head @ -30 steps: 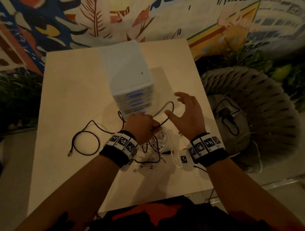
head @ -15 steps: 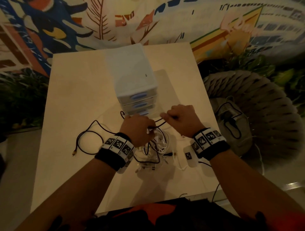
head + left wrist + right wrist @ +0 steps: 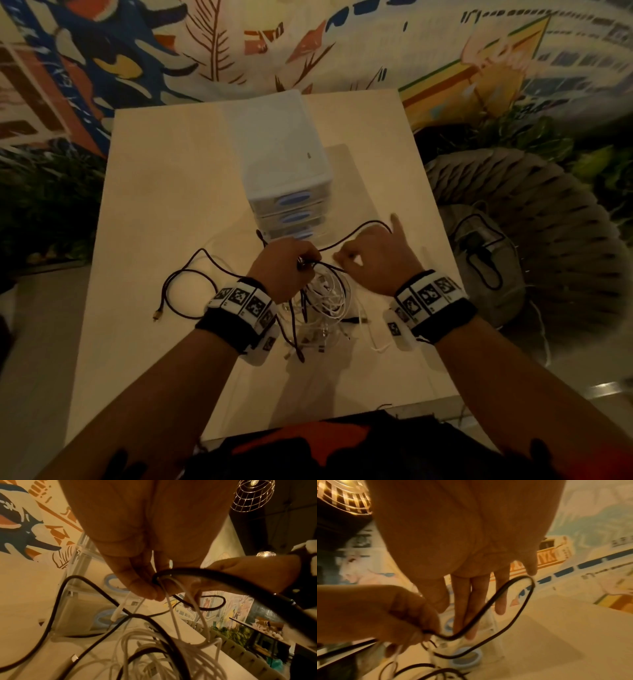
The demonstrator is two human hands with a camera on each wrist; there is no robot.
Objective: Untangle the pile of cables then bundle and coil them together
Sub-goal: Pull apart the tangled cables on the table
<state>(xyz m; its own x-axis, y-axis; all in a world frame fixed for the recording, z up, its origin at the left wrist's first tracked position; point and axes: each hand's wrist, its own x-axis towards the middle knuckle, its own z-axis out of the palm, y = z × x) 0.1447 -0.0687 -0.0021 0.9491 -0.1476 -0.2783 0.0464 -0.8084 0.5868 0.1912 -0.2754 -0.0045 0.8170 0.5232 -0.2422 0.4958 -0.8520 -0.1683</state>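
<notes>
A tangle of white and black cables (image 3: 325, 305) lies on the pale table (image 3: 164, 192) in front of me. My left hand (image 3: 303, 262) grips a bunch of them above the pile; the left wrist view shows its fingers (image 3: 147, 588) pinching white strands (image 3: 173, 615) and a thick black cable (image 3: 223, 577). From that grip a black cable loop (image 3: 363, 226) arcs to the right. My right hand (image 3: 370, 257) is beside it with straight fingers (image 3: 479, 601), and the loop (image 3: 518, 611) lies across them. One black cable end (image 3: 185, 274) trails off to the left.
A white drawer unit (image 3: 284, 171) with blue handles stands just behind the hands. A wicker chair (image 3: 548, 212) holding a grey bag (image 3: 486, 260) sits off the table's right edge. A painted wall runs behind the table.
My right hand went from spread open to closed next to the left hand, and now its fingers are straight again with the black loop drawn out to the right. The left hand kept its grip.
</notes>
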